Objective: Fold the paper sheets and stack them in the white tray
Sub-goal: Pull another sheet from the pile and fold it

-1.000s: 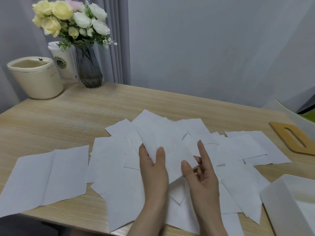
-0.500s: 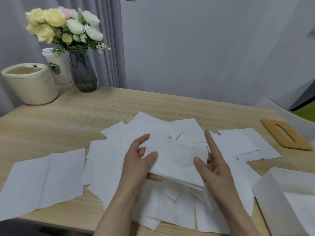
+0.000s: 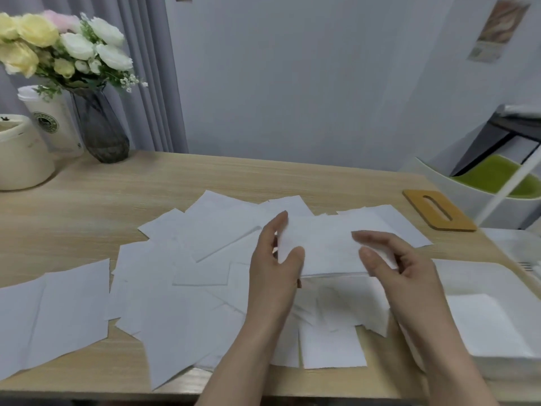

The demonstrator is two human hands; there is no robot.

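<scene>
A folded white paper sheet hangs a little above the table, held at both ends. My left hand pinches its left end between thumb and fingers. My right hand grips its right end. Under and around them several loose white paper sheets lie scattered and overlapping on the wooden table. The white tray stands at the right front, close to my right wrist, with a folded sheet lying flat inside it.
At the back left stand a dark glass vase of flowers, a paper cup and a cream pot. A wooden lid with a slot lies at the back right. A white chair with a green seat is beyond the table's right edge.
Both hands have lifted the sheet and brought it into a narrower folded shape, shifting it to the right toward the tray. The view has turned right, showing more of the tray.
</scene>
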